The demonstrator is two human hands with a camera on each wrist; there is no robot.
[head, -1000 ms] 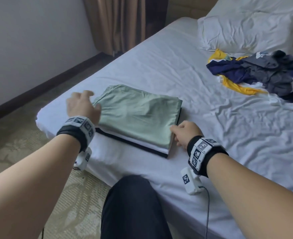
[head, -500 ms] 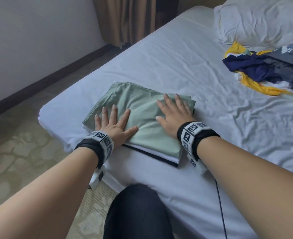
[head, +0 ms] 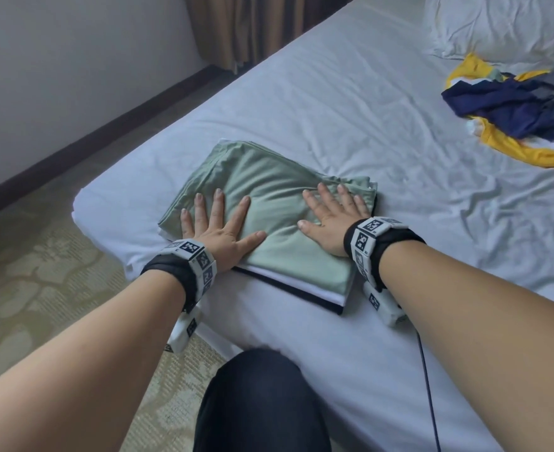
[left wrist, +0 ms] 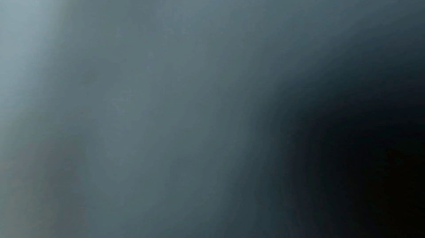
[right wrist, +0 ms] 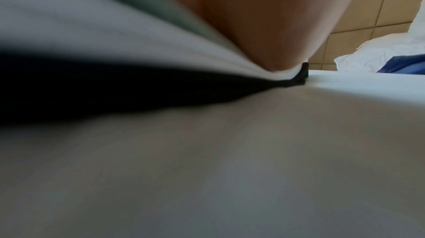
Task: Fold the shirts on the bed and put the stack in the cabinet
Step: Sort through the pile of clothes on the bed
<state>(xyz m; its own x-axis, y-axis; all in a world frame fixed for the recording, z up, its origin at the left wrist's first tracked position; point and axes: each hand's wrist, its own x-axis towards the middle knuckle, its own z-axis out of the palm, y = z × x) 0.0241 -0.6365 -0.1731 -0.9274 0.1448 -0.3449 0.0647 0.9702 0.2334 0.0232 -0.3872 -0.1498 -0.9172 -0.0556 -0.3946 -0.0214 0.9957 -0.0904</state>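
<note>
A folded stack of shirts lies near the bed's left corner: a sage green shirt [head: 269, 187] on top, a white one [head: 305, 290] and a black one [head: 332, 308] under it. My left hand [head: 215, 223] lies flat on the stack's near left part, fingers spread. My right hand [head: 332, 216] presses flat on its right part. In the right wrist view the palm [right wrist: 253, 14] bears down on the stack's layered edge [right wrist: 115, 41]. The left wrist view is dark and blurred. Unfolded shirts [head: 510, 106], navy, yellow and grey, lie in a heap at the far right.
The white bed sheet [head: 334, 93] is wrinkled, with a pillow [head: 504, 24] at the far right. Patterned carpet [head: 34, 288] lies to the left below the bed edge. A wall and brown curtain [head: 253, 27] stand behind. My dark-trousered knee [head: 259, 402] is against the bed's near edge.
Both hands went from the stack's side edges onto its top and now press flat on the green shirt. The right hand has slid a little farther right.
</note>
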